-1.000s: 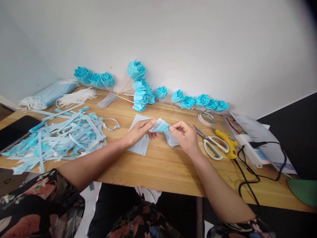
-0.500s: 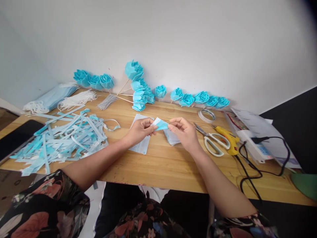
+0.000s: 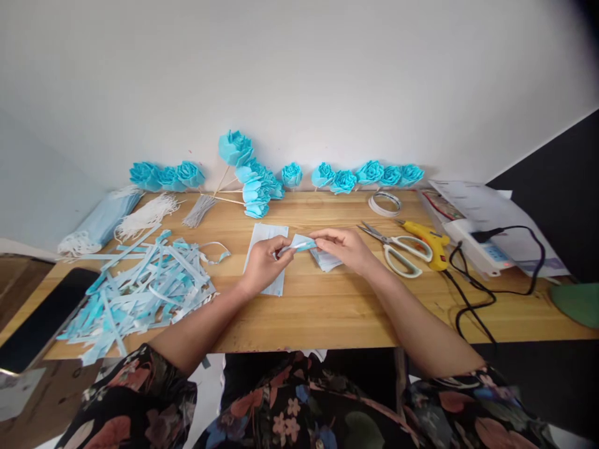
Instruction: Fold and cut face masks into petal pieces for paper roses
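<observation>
Between my two hands is a small folded piece of light-blue face mask fabric (image 3: 303,242). My left hand (image 3: 266,263) pinches its left end between thumb and fingers. At its right end my right hand (image 3: 344,248) grips the piece with thumb and fingertips. Beneath my left hand lies a flat mask sheet (image 3: 276,287) on the wooden table (image 3: 318,318). A small stack of cut mask pieces (image 3: 327,260) rests under my right hand and is partly hidden by it.
To the left spreads a heap of mask strips (image 3: 145,287) beside a black phone (image 3: 47,318). Blue fabric flowers (image 3: 259,187) line the wall. On the right are scissors (image 3: 402,252), a yellow glue gun (image 3: 433,243), a tape roll (image 3: 384,203) and a power strip (image 3: 482,249) with black cords.
The folded piece has tilted flatter between my hands, and my right fingers have straightened and come over its end. The whole view has shifted slightly.
</observation>
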The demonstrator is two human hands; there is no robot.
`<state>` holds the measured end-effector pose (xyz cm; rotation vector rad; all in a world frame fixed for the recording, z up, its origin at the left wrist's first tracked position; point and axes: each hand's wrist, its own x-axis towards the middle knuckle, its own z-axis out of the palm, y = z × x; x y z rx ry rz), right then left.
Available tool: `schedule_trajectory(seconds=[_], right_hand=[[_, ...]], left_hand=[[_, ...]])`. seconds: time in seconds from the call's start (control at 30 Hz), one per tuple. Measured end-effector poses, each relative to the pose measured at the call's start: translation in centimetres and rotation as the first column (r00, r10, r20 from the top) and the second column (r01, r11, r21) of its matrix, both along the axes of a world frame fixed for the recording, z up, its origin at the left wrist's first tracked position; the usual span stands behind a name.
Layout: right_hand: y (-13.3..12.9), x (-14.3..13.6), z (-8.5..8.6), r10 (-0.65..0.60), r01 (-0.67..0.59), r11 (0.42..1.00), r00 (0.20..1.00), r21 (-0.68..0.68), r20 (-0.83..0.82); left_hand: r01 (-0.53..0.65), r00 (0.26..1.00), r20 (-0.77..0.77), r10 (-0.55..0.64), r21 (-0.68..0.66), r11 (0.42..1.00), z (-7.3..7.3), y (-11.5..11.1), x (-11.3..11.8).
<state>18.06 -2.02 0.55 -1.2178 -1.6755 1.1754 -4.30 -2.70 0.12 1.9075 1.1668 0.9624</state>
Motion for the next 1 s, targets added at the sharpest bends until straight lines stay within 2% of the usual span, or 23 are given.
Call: schedule_trajectory(seconds=[0.23, 0.5, 0.67, 0.8, 0.9, 1.0], right_hand=[[0.0, 0.1, 0.6, -0.009, 0.009, 1.0, 1.0, -0.002, -0.004], [0.4, 0.3, 0.1, 0.009, -0.01, 1.0, 0.999, -0.021, -0.038], [0.5, 0.3, -0.3, 0.023, -0.023, 1.0, 0.999, 0.004, 0.036], [0.6, 1.1, 0.4, 0.018, -0.022, 0.998, 0.998, 0.059, 0.064], [0.9, 2.6, 1.5, -0.043, 0.043, 0.995, 0.999, 0.085, -0.008], [1.3, 4.3, 2.4, -0.114, 0.14, 0.98, 0.978, 0.141, -0.177]], left_hand=[[0.003, 0.998, -0.059, 0.002, 0.078, 0.997, -0.3, 0.2, -0.1], [-0.052, 0.995, -0.078, 0.056, 0.056, 0.997, -0.5, 0.2, -0.3], [0.0, 0.994, -0.107, 0.009, 0.079, 0.997, 0.1, -0.1, -0.3], [0.127, 0.991, -0.061, -0.118, 0.172, 0.977, -0.3, 0.1, -0.6], [0.2, 0.979, -0.011, -0.203, 0.242, 0.95, -0.7, 0.5, -0.9], [0.196, 0.98, -0.076, -0.182, 0.293, 0.936, -0.5, 0.8, -0.9]])
